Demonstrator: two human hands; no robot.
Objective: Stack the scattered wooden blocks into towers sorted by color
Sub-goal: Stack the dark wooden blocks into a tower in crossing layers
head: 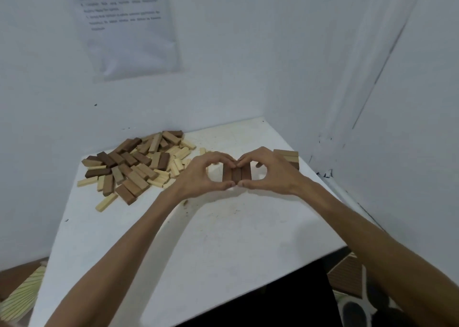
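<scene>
Three dark brown blocks [236, 174] lie side by side on the white table [198, 239]. My left hand [201, 175] and my right hand [269, 172] curl round this row from either side, thumbs at its near end and forefingers at its far end, fingertips meeting. A loose heap of dark, mid-brown and pale blocks [134, 165] covers the table's far left. Behind my right hand stands a small stack of blocks [288, 156], mid-brown on top and pale below, partly hidden.
White walls close the table in at the back and the right. A printed sheet [129, 26] hangs on the back wall. A pale ribbed object [22, 294] lies on the floor at lower left. The table's near edge runs across the bottom.
</scene>
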